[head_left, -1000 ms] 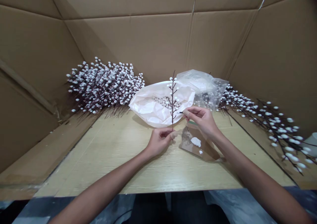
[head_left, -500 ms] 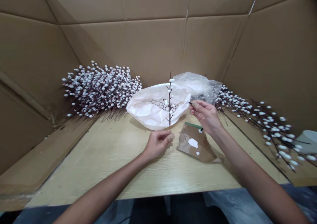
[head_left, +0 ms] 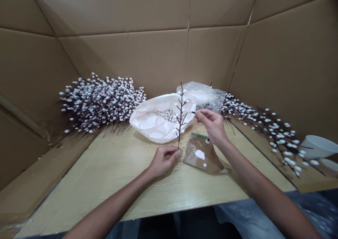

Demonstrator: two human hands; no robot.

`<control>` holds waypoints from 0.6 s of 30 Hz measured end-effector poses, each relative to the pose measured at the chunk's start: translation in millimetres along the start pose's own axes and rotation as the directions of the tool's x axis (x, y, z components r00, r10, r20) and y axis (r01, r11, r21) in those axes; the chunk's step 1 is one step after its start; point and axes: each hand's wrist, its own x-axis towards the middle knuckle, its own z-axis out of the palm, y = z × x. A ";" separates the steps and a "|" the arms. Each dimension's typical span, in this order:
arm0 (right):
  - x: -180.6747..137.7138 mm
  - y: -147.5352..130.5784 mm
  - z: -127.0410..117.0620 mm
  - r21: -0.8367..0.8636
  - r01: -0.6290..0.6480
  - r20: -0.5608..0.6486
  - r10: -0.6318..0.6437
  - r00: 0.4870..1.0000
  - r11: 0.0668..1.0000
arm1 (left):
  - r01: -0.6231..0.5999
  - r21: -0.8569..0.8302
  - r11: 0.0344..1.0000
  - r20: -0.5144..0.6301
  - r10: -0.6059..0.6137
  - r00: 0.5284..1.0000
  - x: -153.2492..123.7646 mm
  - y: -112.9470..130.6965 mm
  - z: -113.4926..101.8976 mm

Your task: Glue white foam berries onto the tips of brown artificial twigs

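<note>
My left hand (head_left: 167,158) pinches the bottom of a dark brown artificial berry stem (head_left: 181,117), holding it upright. White berries sit on some of its short twigs; other twigs are bare. My right hand (head_left: 211,123) is closed on a thin dark stick (head_left: 193,112), whose tip points left toward the stem, apart from it. Behind the stem lies an open white plastic bag (head_left: 148,122) with many loose white berries (head_left: 167,115) inside. Below my right hand is a brown sheet (head_left: 211,159) carrying a white paste-like blob (head_left: 200,154). A black piece with a white end (head_left: 207,140) shows at its upper edge.
A thick bunch of white-berry stems (head_left: 102,103) lies at the back left, more berry stems (head_left: 264,129) along the right. A clear plastic bag (head_left: 200,91) is behind the white one. Pale cups (head_left: 318,146) stand far right. Cardboard walls (head_left: 124,59) enclose the table (head_left: 126,182).
The view has shifted, moving the whole scene slightly left and down. The stem in my left hand has turned, showing more twigs side-on. My right hand still grips the dark stick beside it.
</note>
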 end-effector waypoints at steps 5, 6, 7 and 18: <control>-0.3 0.3 0.5 -0.005 0.014 0.032 -0.014 0.999 1.000 | -0.025 0.010 1.000 0.011 0.024 1.000 0.7 -0.9 0.5; -0.4 0.2 0.6 -0.007 0.012 0.035 -0.012 0.999 1.000 | -0.026 0.011 1.000 0.011 0.026 1.000 0.8 -0.6 0.4; -0.5 0.0 0.7 -0.008 0.009 0.038 -0.009 0.999 1.000 | -0.028 0.014 1.000 0.012 0.028 1.000 1.0 -0.1 0.3; 0.8 -2.9 -0.2 0.119 -0.074 0.004 0.074 0.997 0.990 | -0.040 0.035 0.999 0.014 0.039 0.999 -0.4 0.6 -0.8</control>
